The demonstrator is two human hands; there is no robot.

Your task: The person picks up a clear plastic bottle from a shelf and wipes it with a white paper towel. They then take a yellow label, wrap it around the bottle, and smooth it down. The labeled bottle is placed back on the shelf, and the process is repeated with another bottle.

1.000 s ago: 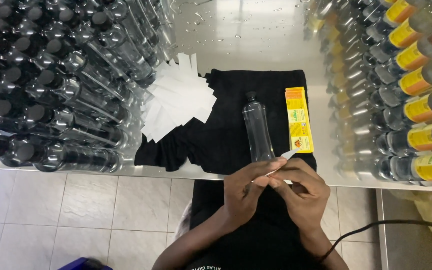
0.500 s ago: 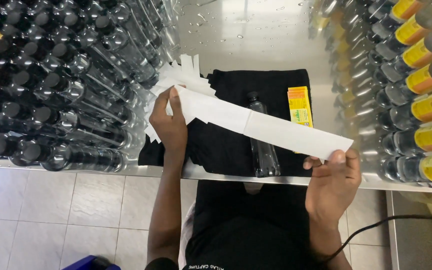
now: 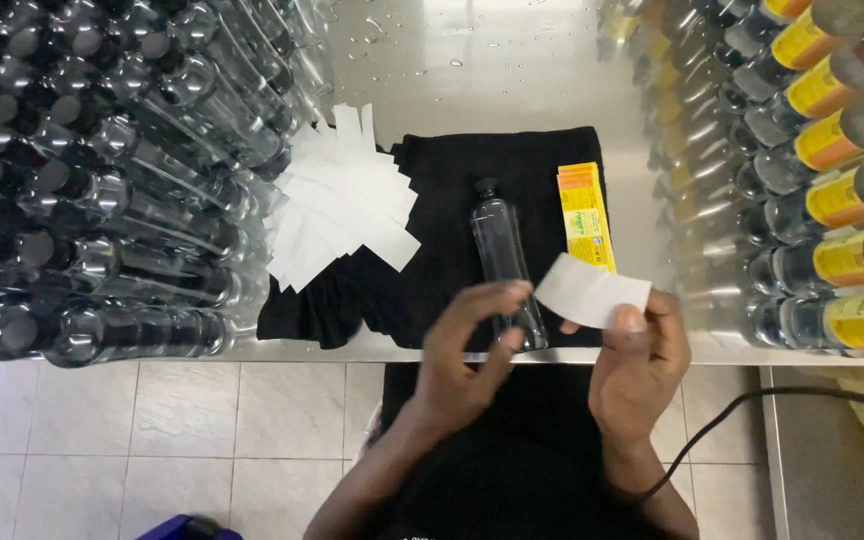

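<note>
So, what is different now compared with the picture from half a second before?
The left hand has left the pile of white strips and come back to the base of the clear bottle. The long white strip that both hands stretched out is gone; the right hand now holds a short white piece. The bottle, the black cloth and the yellow labels lie as before.

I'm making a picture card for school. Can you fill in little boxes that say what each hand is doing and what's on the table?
left hand: left hand, fingers open, at the foot of the clear bottle, which lies on the black cloth
right hand: right hand pinches a white paper strip
beside bottle: stack of yellow labels
on cloth's left: pile of white paper strips
left side: unlabelled bottles lying stacked
right side: yellow-labelled bottles
surface: wet metal table
</note>
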